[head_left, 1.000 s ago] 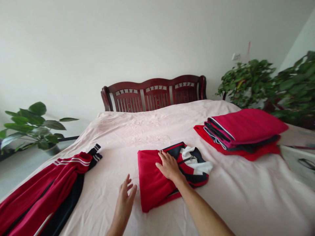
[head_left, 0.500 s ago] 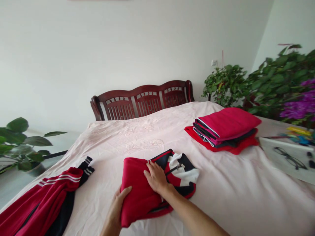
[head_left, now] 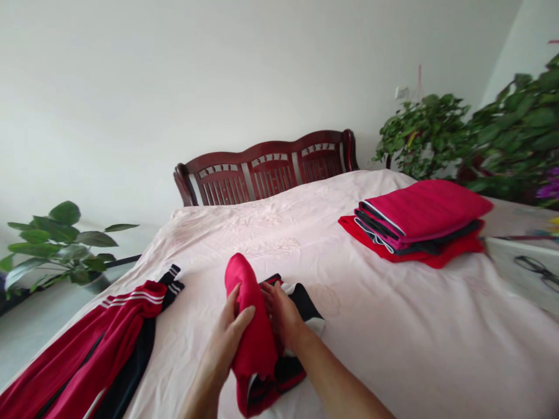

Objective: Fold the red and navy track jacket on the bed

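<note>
A red jacket (head_left: pixel 251 326) with navy and white panels is bent over in front of me, its red part raised into a steep fold. My left hand (head_left: pixel 231 329) grips the red fold from the left, thumb across its near face. On the other side, my right hand (head_left: pixel 282 314) holds the cloth near the navy and white part, fingers partly hidden behind the fold. Left of both hands, red track pants (head_left: pixel 105 343) with white stripes and dark cuffs lie spread out, touched by neither hand.
A stack of folded red and dark clothes (head_left: pixel 423 218) sits on the pale pink bedsheet (head_left: pixel 314 233) at right. Black glasses (head_left: pixel 537 270) rest on a white surface beyond it. A dark wooden headboard (head_left: pixel 266 169) stands behind, with potted plants (head_left: pixel 423 134) at right and a leafy plant (head_left: pixel 65 244) at left.
The jacket's red part has gone from lying flat to being lifted and folded towards the right. My right hand has moved from its top to beside the fold. The view has shifted left.
</note>
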The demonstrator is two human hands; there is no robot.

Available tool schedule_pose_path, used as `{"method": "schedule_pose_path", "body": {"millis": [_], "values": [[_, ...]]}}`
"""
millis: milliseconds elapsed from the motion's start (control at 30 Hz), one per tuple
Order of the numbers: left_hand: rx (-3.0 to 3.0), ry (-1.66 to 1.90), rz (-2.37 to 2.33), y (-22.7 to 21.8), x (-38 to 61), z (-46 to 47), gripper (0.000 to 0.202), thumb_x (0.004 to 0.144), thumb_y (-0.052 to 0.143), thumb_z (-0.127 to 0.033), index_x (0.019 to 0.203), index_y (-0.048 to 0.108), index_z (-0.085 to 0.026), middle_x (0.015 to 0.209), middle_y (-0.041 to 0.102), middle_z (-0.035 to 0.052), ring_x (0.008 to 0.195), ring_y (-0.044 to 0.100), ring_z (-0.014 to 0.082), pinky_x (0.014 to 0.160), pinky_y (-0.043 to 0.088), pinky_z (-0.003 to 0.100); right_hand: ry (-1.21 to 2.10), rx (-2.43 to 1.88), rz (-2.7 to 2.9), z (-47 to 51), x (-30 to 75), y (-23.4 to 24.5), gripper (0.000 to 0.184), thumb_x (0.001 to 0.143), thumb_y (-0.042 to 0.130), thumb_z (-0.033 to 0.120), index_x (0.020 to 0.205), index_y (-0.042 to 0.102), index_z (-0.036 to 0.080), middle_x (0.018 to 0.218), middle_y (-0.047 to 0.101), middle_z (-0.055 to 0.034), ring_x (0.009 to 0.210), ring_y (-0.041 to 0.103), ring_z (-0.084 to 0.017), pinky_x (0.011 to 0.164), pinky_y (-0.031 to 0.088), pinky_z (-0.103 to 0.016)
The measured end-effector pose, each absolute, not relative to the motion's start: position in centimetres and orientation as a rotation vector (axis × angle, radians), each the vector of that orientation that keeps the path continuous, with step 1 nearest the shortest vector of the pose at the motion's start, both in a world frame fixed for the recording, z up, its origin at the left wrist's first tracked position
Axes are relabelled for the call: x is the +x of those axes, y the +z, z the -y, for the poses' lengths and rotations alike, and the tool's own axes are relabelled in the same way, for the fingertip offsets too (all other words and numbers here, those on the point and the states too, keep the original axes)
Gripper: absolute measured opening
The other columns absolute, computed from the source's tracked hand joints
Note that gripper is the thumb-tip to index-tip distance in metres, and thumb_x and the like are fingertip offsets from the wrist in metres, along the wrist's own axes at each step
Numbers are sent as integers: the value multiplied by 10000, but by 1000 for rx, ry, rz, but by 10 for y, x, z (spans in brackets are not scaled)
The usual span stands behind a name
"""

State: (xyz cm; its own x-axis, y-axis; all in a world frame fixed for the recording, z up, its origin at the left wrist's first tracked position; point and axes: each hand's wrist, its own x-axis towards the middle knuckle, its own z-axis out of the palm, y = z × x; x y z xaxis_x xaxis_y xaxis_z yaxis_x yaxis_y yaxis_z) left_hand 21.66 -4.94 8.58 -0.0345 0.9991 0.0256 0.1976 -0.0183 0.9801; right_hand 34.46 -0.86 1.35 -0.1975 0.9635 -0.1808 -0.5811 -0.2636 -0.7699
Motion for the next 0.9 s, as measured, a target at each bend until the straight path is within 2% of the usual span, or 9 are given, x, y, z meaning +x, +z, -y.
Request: {"method": "schedule_pose_path", "body": {"millis": [100,167,267,367,467,567,667,800,900], "values": [[1644,913,-1277,69,255,56,681,923,510,-438,1535,371,-172,1142,709,100,997,684,234,907,549,372,1812,-757,842,16,405,21,668,950,293,636,1313,606,170,1310,662,-132,1218,612,-275,1007,486,-453],[1954,763,-1202,58,273,67,614,924,511,-364,1508,430,-190,1208,691,110,1075,657,253,987,517,407,1744,-904,935,19,444,17,614,954,316,583,1275,636,168,1315,662,-129,1237,604,-257,1016,487,-424],[2362,594,-1163,40,284,85,520,881,592,-276,1401,573,-261,1346,650,73,1282,556,295,1145,395,491,1536,-1166,951,17,489,7,533,960,338,495,1346,595,232,1473,543,-97,1321,544,-220,1057,464,-404],[2600,531,-1162,20,282,96,522,905,597,-302,1424,542,-302,1435,598,28,1393,463,305,1219,264,566,1355,-1238,1031,12,499,8,542,970,350,468,1447,507,264,1577,405,-81,1420,427,-214,1129,390,-441],[2729,431,-1084,-1,280,101,695,905,615,-400,1542,361,-292,1564,446,64,1447,387,329,1213,270,585,1069,-1257,1391,6,472,24,570,975,397,504,1489,462,266,1597,372,-64,1481,317,-209,1208,264,-452],[2776,337,-1046,-21,285,103,900,875,603,-577,1598,163,-273,1632,281,117,1483,286,395,1171,288,665,746,-1313,1919,-5,428,33,598,988,388,534,1519,421,260,1629,300,-64,1525,187,-240,1237,142,-498],[2786,295,-1054,-30,291,104,941,889,508,-667,1602,53,-254,1647,205,131,1491,245,410,1150,314,687,539,-1340,2345,-19,393,22,609,1001,363,548,1540,380,267,1653,219,-75,1537,110,-291,1221,61,-579],[2785,260,-1073,-29,293,105,961,888,502,-677,1605,57,-217,1643,196,138,1490,251,396,1170,329,642,433,-1370,2527,-36,377,0,613,994,381,554,1539,381,272,1657,212,-78,1536,109,-298,1221,37,-586],[2763,218,-1020,-17,290,105,967,849,592,-653,1600,164,-219,1630,247,131,1473,293,404,1156,353,628,359,-1324,2525,-41,379,-9,620,990,393,560,1532,396,259,1646,249,-90,1532,136,-302,1226,59,-576]]}}
